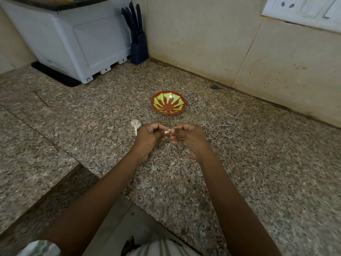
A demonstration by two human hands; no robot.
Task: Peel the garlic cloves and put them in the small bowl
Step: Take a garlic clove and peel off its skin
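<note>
Small pale garlic clove (167,132) pinched between left hand (147,136) and right hand (190,138) fingertips above the speckled granite counter (239,163), red-and-yellow small bowl (168,104) just beyond the grip, garlic bulb (136,124) left of it; suggest peeling from the tip, holding the clove firmly.

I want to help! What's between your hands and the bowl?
Nothing: in the head view only bare counter separates them from the bowl. The garlic bulb lies left of the left hand.
</note>
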